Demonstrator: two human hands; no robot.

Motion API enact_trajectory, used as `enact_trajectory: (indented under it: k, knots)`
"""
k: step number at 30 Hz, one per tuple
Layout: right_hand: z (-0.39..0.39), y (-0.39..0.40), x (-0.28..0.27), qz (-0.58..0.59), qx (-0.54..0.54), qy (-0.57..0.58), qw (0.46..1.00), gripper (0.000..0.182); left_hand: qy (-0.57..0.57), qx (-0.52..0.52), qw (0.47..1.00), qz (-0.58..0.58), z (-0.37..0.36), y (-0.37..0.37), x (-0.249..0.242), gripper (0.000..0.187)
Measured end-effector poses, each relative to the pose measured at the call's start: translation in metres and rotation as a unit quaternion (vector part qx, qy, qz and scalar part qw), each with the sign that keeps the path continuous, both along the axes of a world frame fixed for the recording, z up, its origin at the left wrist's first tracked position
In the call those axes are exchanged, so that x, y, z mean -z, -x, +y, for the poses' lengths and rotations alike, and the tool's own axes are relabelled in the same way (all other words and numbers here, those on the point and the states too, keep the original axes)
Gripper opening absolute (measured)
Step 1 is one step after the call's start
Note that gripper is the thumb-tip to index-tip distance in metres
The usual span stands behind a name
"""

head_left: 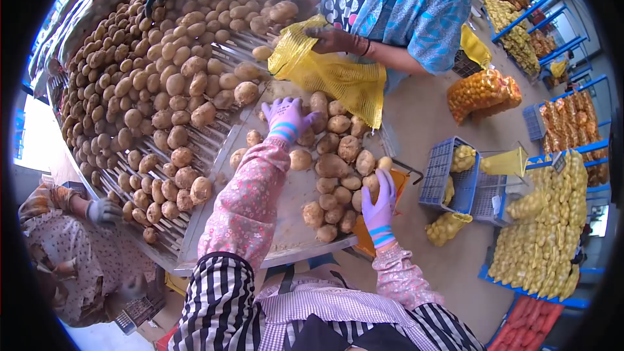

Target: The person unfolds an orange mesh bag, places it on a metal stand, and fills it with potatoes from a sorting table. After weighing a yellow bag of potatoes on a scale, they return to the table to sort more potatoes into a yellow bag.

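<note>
Both my hands wear purple gloves with blue stripes at the wrist. My left hand [285, 118] lies palm down with its fingers spread over the metal tabletop [276, 211], beside a long potato [318, 105]. At the table's right edge, my right hand [380, 208] has its thumb and fingers around a potato [371, 184]; a smaller potato [385, 163] sits at its fingertips. Between my hands spreads a pile of potatoes [333, 166], several of them dusty with soil. Something orange [367, 237] hangs below the edge, partly hidden by my right hand.
Potatoes cover a slatted roller table [221, 131] to the left. Across from me, a person's gloved hand [338, 40] holds a yellow mesh bag [328, 71]. Another gloved hand [104, 212] is at the left. Blue crates [448, 175] and filled sacks [539, 234] stand at the right.
</note>
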State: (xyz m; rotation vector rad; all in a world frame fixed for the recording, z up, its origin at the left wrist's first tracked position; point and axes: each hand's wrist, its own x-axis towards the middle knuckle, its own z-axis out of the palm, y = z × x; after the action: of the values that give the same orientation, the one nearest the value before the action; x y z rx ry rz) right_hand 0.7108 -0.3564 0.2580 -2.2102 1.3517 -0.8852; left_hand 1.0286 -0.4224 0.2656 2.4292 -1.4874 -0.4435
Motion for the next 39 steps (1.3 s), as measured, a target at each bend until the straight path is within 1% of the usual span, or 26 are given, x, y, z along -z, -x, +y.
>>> enact_trajectory:
  k: [1,2,4,7,8,9,10,12,13,14,18,20,22,23,25,26,27,28,29,30,32,34,35,36,38,39]
  knots:
    - [-0.014,-0.005,0.002,-0.012,-0.007,0.001,1.000,0.047,-0.031,-0.015,0.999,0.011,-0.011,0.010,-0.008,0.068]
    - [-0.031,-0.010,0.003,-0.010,-0.008,-0.001,1.000,0.047,-0.033,-0.016,0.999,0.014,-0.018,0.019,-0.006,0.068]
    - [-0.067,-0.022,0.009,-0.021,-0.076,-0.014,0.997,0.045,0.024,-0.036,0.999,-0.021,-0.024,0.032,0.000,0.068]
    - [-0.113,-0.047,0.021,-0.029,-0.081,0.007,0.996,0.048,0.033,0.002,0.999,0.028,-0.011,0.040,0.003,0.065]
    - [-0.121,-0.055,0.021,-0.046,-0.059,-0.041,0.996,0.050,0.051,0.030,0.996,0.063,-0.003,0.044,0.008,0.063]
    - [-0.123,-0.059,0.020,-0.062,-0.035,-0.089,0.993,0.052,0.081,0.030,0.994,0.062,0.006,0.051,0.017,0.061]
    - [-0.122,-0.057,0.021,-0.062,-0.034,-0.092,0.993,0.052,0.078,0.030,0.995,0.062,0.015,0.059,0.015,0.061]
    - [-0.120,-0.049,0.022,0.000,-0.078,-0.061,0.995,0.056,0.064,0.041,0.996,0.049,0.032,0.076,0.007,0.058]
    - [-0.118,-0.041,0.020,-0.004,-0.095,-0.074,0.993,0.055,0.093,0.055,0.993,0.053,0.040,0.084,0.017,0.056]
    - [-0.113,-0.032,0.021,-0.003,-0.100,-0.075,0.992,0.055,0.069,0.082,0.993,0.058,0.048,0.090,0.013,0.056]
    - [-0.078,0.019,0.031,-0.037,-0.057,-0.155,0.986,0.045,0.073,0.110,0.989,0.067,0.077,0.122,-0.001,0.057]
    - [-0.061,0.055,0.043,-0.072,-0.011,-0.235,0.969,0.041,0.074,0.196,0.965,0.158,0.094,0.127,0.001,0.055]
    - [-0.041,0.080,0.041,-0.042,0.007,-0.240,0.970,0.039,0.150,0.218,0.919,0.291,0.113,0.123,0.000,0.053]
    - [-0.028,0.085,0.041,-0.043,0.003,-0.242,0.969,0.039,0.240,0.181,0.902,0.311,0.121,0.113,-0.004,0.051]
    - [-0.012,0.092,0.038,-0.054,0.068,-0.211,0.974,0.039,0.252,0.099,0.958,0.091,0.139,0.066,-0.009,0.051]
    - [-0.007,0.092,0.034,-0.053,0.067,-0.212,0.974,0.039,0.306,0.022,0.952,0.015,0.144,0.039,-0.004,0.051]
    - [0.000,0.086,0.026,-0.045,0.062,-0.169,0.983,0.039,0.208,-0.039,0.977,-0.006,0.152,0.011,-0.023,0.052]
    - [0.008,0.078,0.019,-0.037,0.057,-0.125,0.990,0.039,0.226,-0.075,0.964,-0.122,0.156,-0.015,-0.001,0.049]
    - [0.015,0.069,0.015,-0.039,0.050,-0.110,0.992,0.041,0.181,-0.097,0.974,-0.092,0.164,-0.030,0.016,0.053]
    - [0.019,0.067,0.023,-0.010,0.024,-0.063,0.998,0.044,0.181,-0.098,0.974,-0.093,0.166,-0.026,0.023,0.053]
    - [0.033,0.040,0.006,0.037,-0.033,-0.023,0.999,0.045,0.175,-0.036,0.982,0.054,0.169,-0.008,0.023,0.058]
    - [0.051,0.014,0.002,0.037,-0.071,-0.015,0.997,0.052,0.141,0.041,0.986,0.084,0.169,0.027,0.010,0.059]
    - [0.059,0.003,-0.003,0.049,-0.098,-0.013,0.994,0.055,0.151,0.066,0.980,0.108,0.170,0.043,0.009,0.059]
    - [0.065,-0.007,-0.008,0.060,-0.126,-0.009,0.990,0.058,0.163,0.092,0.974,0.131,0.171,0.054,0.012,0.060]
    - [0.078,-0.014,-0.002,0.067,-0.155,0.003,0.986,0.062,0.205,0.162,0.931,0.257,0.176,0.064,0.009,0.063]
    - [0.083,-0.016,-0.001,0.093,-0.163,0.009,0.982,0.064,0.208,0.160,0.897,0.356,0.186,0.062,0.000,0.061]
